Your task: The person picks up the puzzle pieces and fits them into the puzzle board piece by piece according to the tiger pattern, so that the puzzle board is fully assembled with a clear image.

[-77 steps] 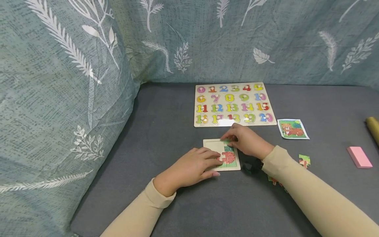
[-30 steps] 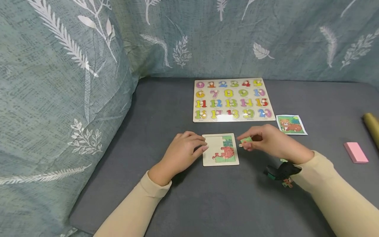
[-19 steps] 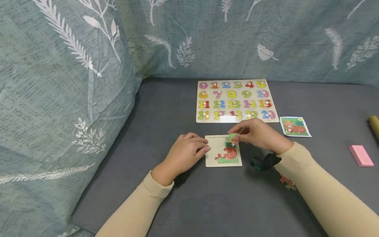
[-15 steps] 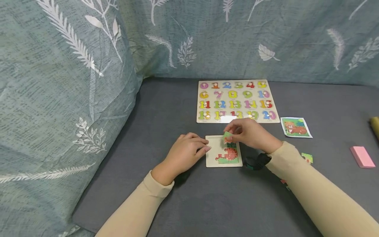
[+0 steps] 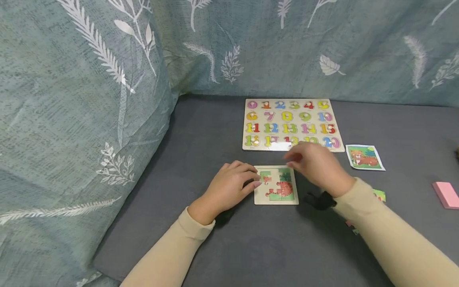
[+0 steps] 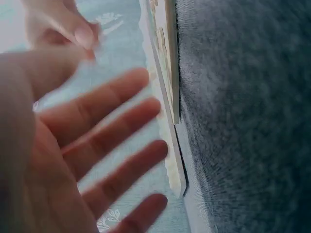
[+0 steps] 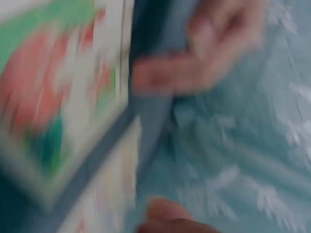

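Observation:
A small wooden jigsaw tray (image 5: pixel 276 202) lies on the dark table. Tiger pieces (image 5: pixel 285 189) fill its right side and bottom, and a separate green-and-orange jigsaw piece (image 5: pixel 265 176) lies in its upper left. My left hand (image 5: pixel 231 191) is at the tray's left edge, fingers spread and relaxed; the left wrist view shows its palm side holding nothing. My right hand (image 5: pixel 317 165) hovers over the tray's upper right corner, fingers loosely bent, no piece between them. Loose jigsaw pieces (image 5: pixel 379 195) lie partly hidden by the right sleeve.
Behind the tray lies a wooden number board (image 5: pixel 245 148) with knobbed numerals. A tiger picture card (image 5: pixel 365 158) is to its right, a pink block (image 5: pixel 446 194) farther right. A patterned curtain (image 5: pixel 272 59) hangs along the back and left.
My right hand brought a jigsaw piece from the right, carried it over the tray and let it go in the upper left, then moved back right. The left hand shifted to the tray's left edge.

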Tool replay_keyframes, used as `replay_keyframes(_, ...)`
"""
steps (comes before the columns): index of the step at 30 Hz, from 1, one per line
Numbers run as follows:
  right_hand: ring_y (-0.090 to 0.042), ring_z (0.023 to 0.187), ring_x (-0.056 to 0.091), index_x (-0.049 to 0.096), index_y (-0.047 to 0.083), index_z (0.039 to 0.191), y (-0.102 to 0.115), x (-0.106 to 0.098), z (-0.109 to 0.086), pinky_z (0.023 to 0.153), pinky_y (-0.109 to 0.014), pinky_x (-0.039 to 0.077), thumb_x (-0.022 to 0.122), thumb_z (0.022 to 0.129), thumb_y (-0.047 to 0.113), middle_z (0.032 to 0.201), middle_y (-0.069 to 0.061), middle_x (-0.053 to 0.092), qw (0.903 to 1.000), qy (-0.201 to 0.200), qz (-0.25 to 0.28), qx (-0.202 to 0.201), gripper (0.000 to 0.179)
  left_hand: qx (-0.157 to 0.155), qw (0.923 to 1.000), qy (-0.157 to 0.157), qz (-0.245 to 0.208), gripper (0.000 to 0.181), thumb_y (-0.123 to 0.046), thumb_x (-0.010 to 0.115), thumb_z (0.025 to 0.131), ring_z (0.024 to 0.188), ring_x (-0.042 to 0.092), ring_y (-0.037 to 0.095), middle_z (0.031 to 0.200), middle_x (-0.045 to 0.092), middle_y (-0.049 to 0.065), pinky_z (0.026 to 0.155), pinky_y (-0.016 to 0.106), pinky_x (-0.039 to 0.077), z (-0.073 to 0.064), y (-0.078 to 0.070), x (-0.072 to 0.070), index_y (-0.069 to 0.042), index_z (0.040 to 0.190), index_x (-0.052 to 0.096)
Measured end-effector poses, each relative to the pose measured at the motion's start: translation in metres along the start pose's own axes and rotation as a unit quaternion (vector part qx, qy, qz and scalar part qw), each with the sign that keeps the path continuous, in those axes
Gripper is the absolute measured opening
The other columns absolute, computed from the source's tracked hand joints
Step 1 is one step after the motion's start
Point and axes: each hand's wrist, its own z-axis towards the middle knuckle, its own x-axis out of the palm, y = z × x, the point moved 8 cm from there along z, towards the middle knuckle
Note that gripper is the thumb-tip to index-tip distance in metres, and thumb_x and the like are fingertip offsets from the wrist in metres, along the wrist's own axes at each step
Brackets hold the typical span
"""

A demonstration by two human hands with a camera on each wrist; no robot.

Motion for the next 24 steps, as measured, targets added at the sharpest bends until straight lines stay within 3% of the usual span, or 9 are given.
replay_keyframes(5, -0.012, 0.071, 0.063, 0.079, 0.013, 0.092, -0.058, -0.031, -0.049, 0.062, -0.042, 0.052, 0.088, 0.085, 0.014, 0.08, 0.007, 0.07, 0.9916, 0.07, -0.079, 0.075, 0.011, 0.044, 0.998, 0.046, 0.002, 0.042, -0.04, 0.063, 0.106, 0.138, 0.048, 0.022, 0.149, 0.059, -0.002, 0.114, 0.054, 0.037, 0.001, -0.009, 0.008, -0.021, 0.143, 0.068)
replay_keyframes(7, -0.011, 0.07, 0.06, 0.079, 0.017, 0.091, -0.075, -0.032, -0.067, 0.059, -0.041, 0.049, 0.09, 0.084, 0.018, 0.08, 0.009, 0.066, 0.9865, 0.091, -0.1, 0.093, 0.014, 0.041, 0.9982, 0.043, 0.01, 0.042, -0.04, 0.062, 0.107, 0.138, 0.049, 0.022, 0.149, 0.059, -0.001, 0.113, 0.054, 0.038, 0.0, -0.007, 0.009, -0.021, 0.143, 0.067)
replay_keyframes(11, -0.013, 0.071, 0.058, 0.08, 0.018, 0.098, -0.089, -0.024, -0.089, 0.057, -0.042, 0.048, 0.094, 0.078, 0.02, 0.086, 0.006, 0.062, 0.9886, 0.07, -0.107, 0.078, 0.024, 0.023, 0.9994, 0.018, 0.018, 0.036, -0.036, 0.063, 0.107, 0.132, 0.053, 0.02, 0.144, 0.063, 0.0, 0.107, 0.047, 0.042, -0.002, -0.002, 0.004, -0.021, 0.138, 0.072)
replay_keyframes(14, -0.013, 0.071, 0.058, 0.08, 0.012, 0.101, -0.087, -0.017, -0.092, 0.06, -0.041, 0.049, 0.097, 0.074, 0.019, 0.092, 0.001, 0.062, 0.9939, 0.035, -0.095, 0.045, 0.033, 0.012, 0.9997, 0.014, 0.016, 0.035, -0.035, 0.063, 0.107, 0.131, 0.054, 0.02, 0.143, 0.063, 0.0, 0.106, 0.046, 0.043, -0.003, 0.001, 0.003, -0.022, 0.138, 0.071)
replay_keyframes(18, -0.013, 0.076, 0.06, 0.077, 0.01, 0.091, -0.086, -0.011, -0.086, 0.068, -0.038, 0.051, 0.097, 0.074, 0.013, 0.091, 0.002, 0.063, 0.9983, 0.014, -0.053, 0.02, 0.026, 0.007, 0.9997, 0.024, 0.01, 0.038, -0.036, 0.063, 0.107, 0.133, 0.054, 0.022, 0.144, 0.062, 0.001, 0.109, 0.048, 0.042, -0.004, 0.002, 0.005, -0.022, 0.142, 0.069)
replay_keyframes(21, -0.01, 0.074, 0.061, 0.072, 0.013, 0.085, -0.089, -0.005, -0.082, 0.068, -0.033, 0.051, 0.094, 0.077, 0.009, 0.084, 0.007, 0.064, 0.9985, 0.04, 0.002, 0.036, 0.024, 0.013, 0.9995, 0.029, 0.004, 0.039, -0.036, 0.063, 0.107, 0.134, 0.053, 0.023, 0.146, 0.061, 0.003, 0.11, 0.049, 0.042, -0.003, -0.001, 0.007, -0.02, 0.142, 0.068)
replay_keyframes(24, -0.008, 0.071, 0.06, 0.067, 0.012, 0.09, -0.088, -0.001, -0.078, 0.064, -0.027, 0.05, 0.09, 0.082, 0.006, 0.079, 0.009, 0.063, 0.994, 0.074, 0.058, 0.055, 0.025, 0.017, 0.9993, 0.033, 0.001, 0.04, -0.036, 0.062, 0.107, 0.135, 0.052, 0.024, 0.147, 0.06, 0.004, 0.111, 0.05, 0.041, -0.001, -0.003, 0.008, -0.019, 0.143, 0.068)
